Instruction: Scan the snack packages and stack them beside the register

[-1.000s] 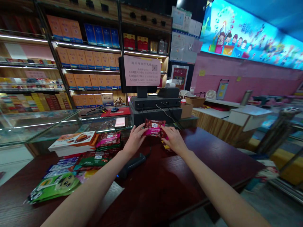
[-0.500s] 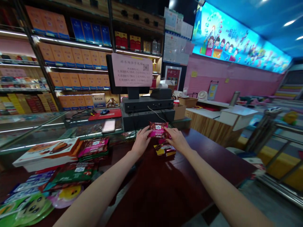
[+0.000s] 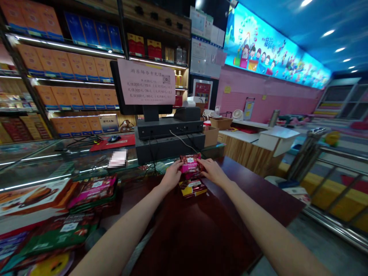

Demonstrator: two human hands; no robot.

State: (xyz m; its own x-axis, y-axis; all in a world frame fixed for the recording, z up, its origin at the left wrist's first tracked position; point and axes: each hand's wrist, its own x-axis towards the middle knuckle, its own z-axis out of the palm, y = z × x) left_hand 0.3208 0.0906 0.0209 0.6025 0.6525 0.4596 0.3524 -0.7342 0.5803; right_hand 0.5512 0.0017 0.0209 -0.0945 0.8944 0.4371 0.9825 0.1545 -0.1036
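A pink and brown snack packet (image 3: 190, 167), its label reading hazelnuts, is gripped by its two sides at the far part of the dark wooden table (image 3: 198, 234). My left hand (image 3: 171, 174) closes on its left edge. On the right edge, my right hand (image 3: 214, 171) has its fingers closed too. Just in front of the packet lies a yellow and brown snack pack (image 3: 193, 188), touched by neither hand. Off to the left are a stack of pink packets (image 3: 93, 191), a green packet (image 3: 61, 232) and a white and orange box (image 3: 34, 194).
Behind the table stands a cash register (image 3: 169, 134) with a paper sign (image 3: 146, 82) on its screen. A glass counter (image 3: 86, 168) runs along the left. Metal railings (image 3: 339, 184) rise at the right, near a wood-panelled counter (image 3: 244, 149).
The packet has come down to behind the yellow pack, standing more upright in both hands. The view has swung right, so the scene shifts left.
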